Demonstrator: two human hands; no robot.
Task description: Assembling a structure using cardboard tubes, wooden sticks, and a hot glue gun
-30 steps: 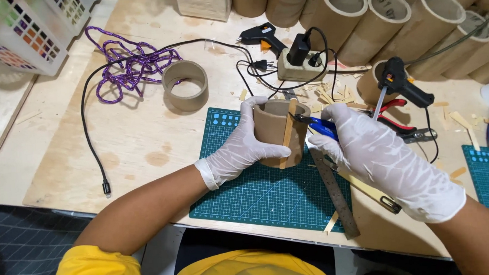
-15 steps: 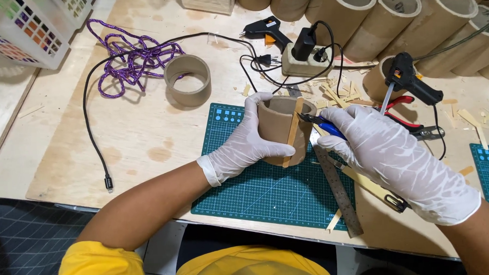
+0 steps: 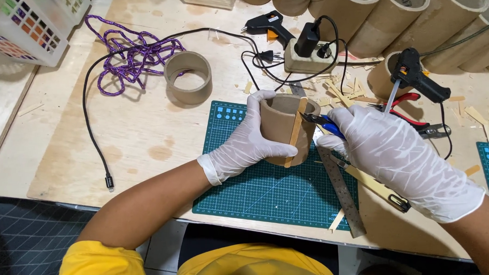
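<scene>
My left hand (image 3: 248, 140), in a white glove, grips a short cardboard tube (image 3: 279, 125) upright over the green cutting mat (image 3: 268, 188). A thin wooden stick (image 3: 295, 135) lies flat against the tube's outer wall, running from its rim down. My gloved right hand (image 3: 388, 148) holds blue-handled cutters (image 3: 321, 120), whose dark jaws meet the top end of the stick at the rim.
A steel ruler (image 3: 338, 188) and a yellow-handled tool (image 3: 376, 188) lie on the mat's right side. Behind are a cardboard ring (image 3: 188, 77), purple cord (image 3: 130, 57), two black glue guns (image 3: 418, 74), a power strip (image 3: 307, 59), red pliers (image 3: 411, 115), stick scraps and large tubes (image 3: 392, 13).
The view has shifted slightly. Both hands keep the same hold, with the cutters' jaws still at the stick's top end.
</scene>
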